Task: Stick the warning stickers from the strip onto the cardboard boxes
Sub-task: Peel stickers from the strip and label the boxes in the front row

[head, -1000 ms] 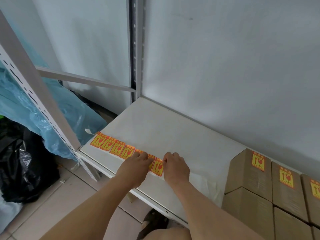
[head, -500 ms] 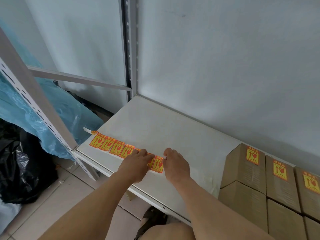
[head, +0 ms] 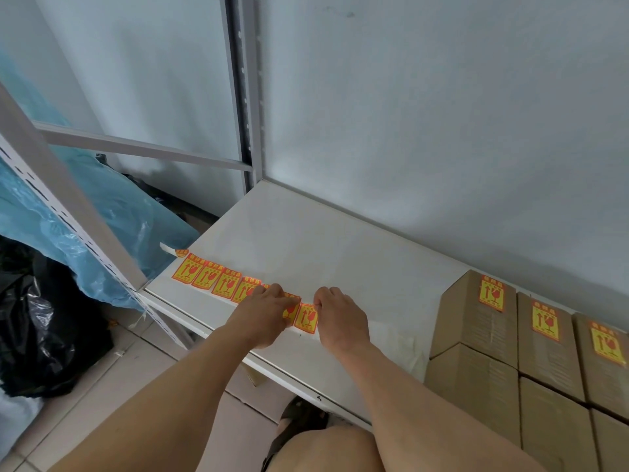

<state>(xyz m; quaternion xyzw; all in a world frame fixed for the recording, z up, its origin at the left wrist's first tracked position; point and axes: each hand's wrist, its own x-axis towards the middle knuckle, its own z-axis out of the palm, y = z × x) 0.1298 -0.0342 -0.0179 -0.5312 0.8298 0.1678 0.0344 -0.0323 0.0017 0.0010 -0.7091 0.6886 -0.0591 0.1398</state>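
A strip of orange-and-yellow warning stickers [head: 211,275] lies along the front of the white shelf [head: 326,253]. My left hand [head: 263,313] presses down on the strip's right part, fingers curled over it. My right hand [head: 340,316] pinches the top right corner of the end sticker [head: 305,318]. Stacked cardboard boxes [head: 476,335] stand at the right of the shelf; three of the top ones each carry a sticker [head: 492,292]. Fingertips of both hands are hidden from me.
A white perforated shelf upright [head: 68,212] slants at the left. Beyond it lie a blue plastic sheet [head: 112,212] and a black plastic bag [head: 44,325] on the tiled floor. My knee [head: 326,447] is below the shelf's front edge. A white wall backs the shelf.
Both hands stay on the strip's right end. My right hand has drawn slightly away to the right, showing more of the end sticker. The view has shifted a little.
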